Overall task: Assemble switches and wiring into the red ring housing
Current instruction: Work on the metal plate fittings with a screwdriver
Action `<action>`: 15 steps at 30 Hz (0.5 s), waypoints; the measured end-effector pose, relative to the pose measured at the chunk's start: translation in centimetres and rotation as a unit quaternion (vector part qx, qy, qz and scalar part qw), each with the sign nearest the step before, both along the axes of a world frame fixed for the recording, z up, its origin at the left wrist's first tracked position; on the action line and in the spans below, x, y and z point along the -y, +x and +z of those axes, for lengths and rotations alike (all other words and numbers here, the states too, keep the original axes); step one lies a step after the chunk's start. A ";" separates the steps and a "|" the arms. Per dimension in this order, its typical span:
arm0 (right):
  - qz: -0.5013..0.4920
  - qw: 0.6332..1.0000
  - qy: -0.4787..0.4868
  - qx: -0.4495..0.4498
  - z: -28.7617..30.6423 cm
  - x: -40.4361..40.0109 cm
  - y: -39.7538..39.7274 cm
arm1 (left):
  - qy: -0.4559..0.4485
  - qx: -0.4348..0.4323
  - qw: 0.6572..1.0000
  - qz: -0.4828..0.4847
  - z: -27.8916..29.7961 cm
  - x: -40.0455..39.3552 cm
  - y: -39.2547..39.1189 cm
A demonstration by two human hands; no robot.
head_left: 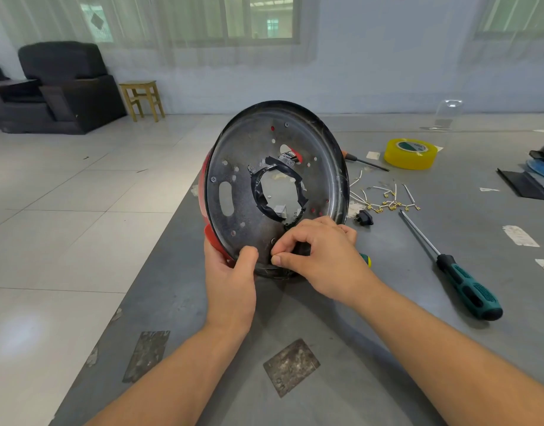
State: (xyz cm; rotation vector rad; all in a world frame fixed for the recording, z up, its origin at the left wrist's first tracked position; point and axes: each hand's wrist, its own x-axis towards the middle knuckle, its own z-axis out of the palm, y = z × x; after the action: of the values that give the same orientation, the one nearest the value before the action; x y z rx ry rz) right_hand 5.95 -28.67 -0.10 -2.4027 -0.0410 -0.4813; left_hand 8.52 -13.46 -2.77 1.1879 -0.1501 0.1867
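The red ring housing (275, 192) stands on edge on the table, its dark metal plate facing the camera.

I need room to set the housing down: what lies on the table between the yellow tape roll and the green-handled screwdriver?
In the head view, a scatter of white wires with brass terminals lies between the yellow tape roll and the green-handled screwdriver.

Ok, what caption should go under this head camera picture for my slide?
Left hand props the red ring housing on edge on the grey table while the right hand pinches something small at its lower rim.
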 end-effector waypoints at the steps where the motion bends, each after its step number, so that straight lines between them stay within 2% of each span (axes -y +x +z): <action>1: 0.002 1.000 -0.004 0.003 0.0 0.0 0.0 | -0.002 -0.002 1.000 0.003 0.0 0.0 0.0; 15: 0.029 0.998 -0.013 0.046 -1.1 0.2 0.1 | 0.002 -0.024 1.000 0.013 -0.2 -0.1 0.1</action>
State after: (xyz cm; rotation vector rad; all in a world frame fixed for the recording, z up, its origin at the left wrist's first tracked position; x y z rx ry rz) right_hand 6.03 -28.84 -1.18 -2.3955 -0.1583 -0.5656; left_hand 8.67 -13.35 -2.92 1.1979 -0.0933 0.1807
